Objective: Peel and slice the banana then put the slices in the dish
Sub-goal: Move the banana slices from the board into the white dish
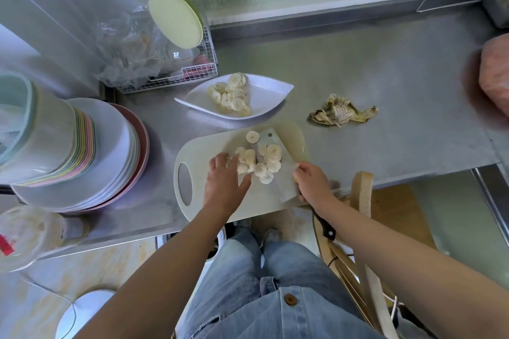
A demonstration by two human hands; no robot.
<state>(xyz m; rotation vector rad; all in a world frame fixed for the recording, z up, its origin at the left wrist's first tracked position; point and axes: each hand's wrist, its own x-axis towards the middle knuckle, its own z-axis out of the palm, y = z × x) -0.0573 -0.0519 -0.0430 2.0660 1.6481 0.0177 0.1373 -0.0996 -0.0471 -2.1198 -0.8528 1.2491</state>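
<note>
Several banana slices lie heaped on a white cutting board at the counter's front edge, most of them on the flat blade of a cleaver. My left hand rests on the board with fairly straight fingers, touching the left side of the heap. My right hand grips the cleaver where blade meets handle; the black handle sticks out under my wrist. Behind the board stands a white leaf-shaped dish holding several slices. The empty banana peel lies on the counter to the right.
A stack of plates and a stack of bowls fill the left side. A wire rack stands behind the dish. A plastic jar sits front left, a wooden chair by my right arm, a pink bundle far right.
</note>
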